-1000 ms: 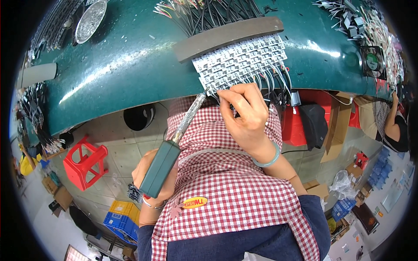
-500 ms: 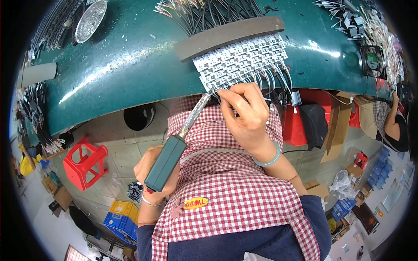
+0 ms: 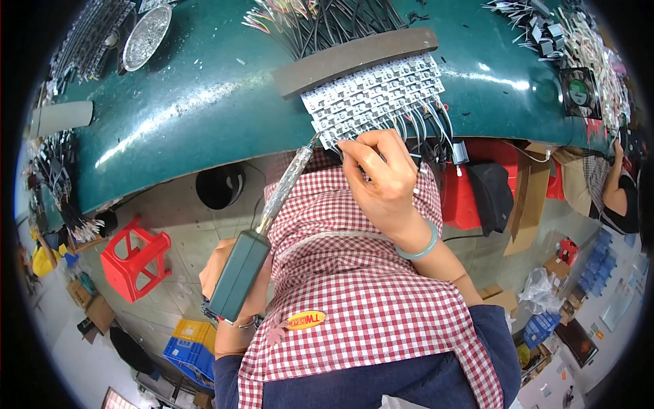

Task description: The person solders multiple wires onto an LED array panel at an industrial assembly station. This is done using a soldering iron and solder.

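My left hand (image 3: 214,266) is wrapped round the green handle of a soldering iron (image 3: 240,274). The iron's silvery, wrapped-looking shaft slants up to the right, and its thin tip is at the near left corner of a block of white circuit board strips (image 3: 371,95). My right hand (image 3: 385,174) is closed in a pinch by the strips' near edge, just right of the tip. White wires (image 3: 424,124) run from that edge behind the hand; what the fingertips pinch is too small to make out. A curved brown bar (image 3: 357,63) lies across the strips' far edge.
Black cables (image 3: 340,27) with bared coloured ends lie beyond the bar on the green table (image 3: 204,95). A silvery dish (image 3: 147,39) is far left, a small fan (image 3: 579,92) far right. Below are a red stool (image 3: 136,259) and a black bucket (image 3: 219,185). Another person's arm (image 3: 616,180) shows right.
The soldering iron and my left hand have shifted left; the tip has moved from beside my right fingertips to the strips' corner. My right hand has barely moved, still pinched.
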Motion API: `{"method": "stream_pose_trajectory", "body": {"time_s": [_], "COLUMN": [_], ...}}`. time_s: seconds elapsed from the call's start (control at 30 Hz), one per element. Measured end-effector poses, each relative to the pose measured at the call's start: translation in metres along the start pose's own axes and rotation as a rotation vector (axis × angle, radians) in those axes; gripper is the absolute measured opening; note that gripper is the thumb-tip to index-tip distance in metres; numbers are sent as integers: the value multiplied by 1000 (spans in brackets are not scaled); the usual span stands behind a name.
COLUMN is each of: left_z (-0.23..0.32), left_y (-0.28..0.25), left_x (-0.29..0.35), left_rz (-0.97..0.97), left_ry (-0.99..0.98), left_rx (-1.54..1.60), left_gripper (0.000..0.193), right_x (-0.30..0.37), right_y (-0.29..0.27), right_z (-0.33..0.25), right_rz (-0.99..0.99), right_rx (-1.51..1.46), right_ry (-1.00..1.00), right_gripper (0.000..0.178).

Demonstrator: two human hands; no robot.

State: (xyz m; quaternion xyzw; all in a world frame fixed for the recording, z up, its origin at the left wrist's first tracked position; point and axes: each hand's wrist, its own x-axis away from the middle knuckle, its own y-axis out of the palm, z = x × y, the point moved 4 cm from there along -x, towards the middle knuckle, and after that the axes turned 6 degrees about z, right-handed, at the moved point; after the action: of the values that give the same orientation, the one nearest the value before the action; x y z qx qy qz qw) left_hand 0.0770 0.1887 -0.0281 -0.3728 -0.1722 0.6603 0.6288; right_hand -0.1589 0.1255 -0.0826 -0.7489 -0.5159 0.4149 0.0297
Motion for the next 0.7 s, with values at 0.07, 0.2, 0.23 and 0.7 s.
{"method": "stream_pose_trajectory", "body": {"time_s": [0.07, 0.2, 0.23, 0.7], "left_z": [-4, -13, -12, -6], "left_y": [3, 6, 6, 34], "left_x": [6, 14, 12, 16], "left_rz": [-3, 104, 151, 277], "left_ry": [-20, -116, -116, -96], "left_rx": [-28, 38, 48, 384], "left_gripper": [21, 23, 24, 42], "right_x": [1, 9, 11, 23], "right_y": [-1, -8, -12, -79], "right_z": [-1, -6, -8, 39], "right_rz": [3, -42, -50, 140], "right_rx": [-4, -27, -40, 499], "right_ry": [3, 111, 146, 153], "right_gripper": [29, 25, 24, 39]}}
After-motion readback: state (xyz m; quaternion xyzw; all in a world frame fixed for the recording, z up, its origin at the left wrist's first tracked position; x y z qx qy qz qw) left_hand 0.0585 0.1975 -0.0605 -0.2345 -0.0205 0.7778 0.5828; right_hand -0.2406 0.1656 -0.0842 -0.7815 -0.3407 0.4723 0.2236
